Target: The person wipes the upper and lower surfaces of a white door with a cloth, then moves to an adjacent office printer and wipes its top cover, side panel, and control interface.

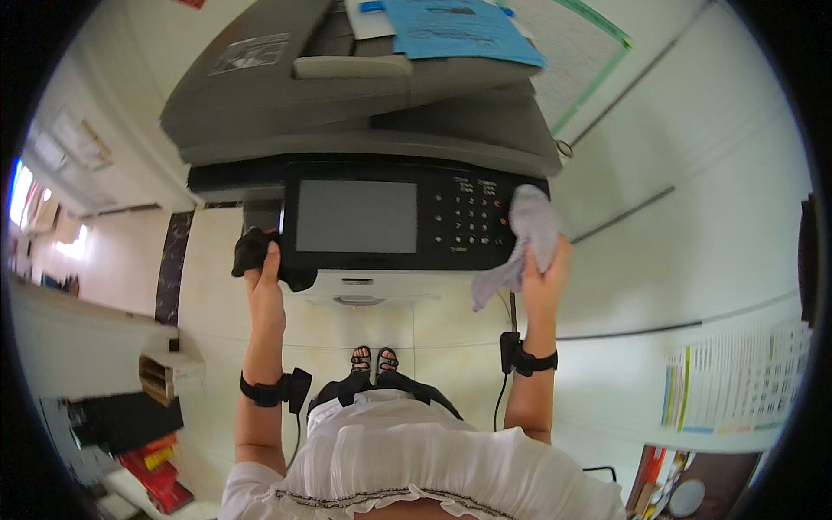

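In front of me stands a multifunction copier [227, 123] with a black control panel [364, 170]. Its touchscreen [356, 216] looks grey and unlit, and a number keypad [472, 220] sits to the right of it. A dark, bunched cloth [252, 252] is in my left hand [265, 276] at the panel's left end; part of the dark fabric hangs below the front edge. My right hand [545, 276] grips a pale lavender-grey cloth [534, 214], which lies over the panel's right end beside the keypad. Each wrist wears a black strap with a cable.
Blue paper [465, 29] lies atop the document feeder. White cabinets or panels [663, 214] stand close on the right, with a printed chart [731, 380] on one. At lower left are a cardboard box [172, 378], a black object [130, 421] and red items [156, 474].
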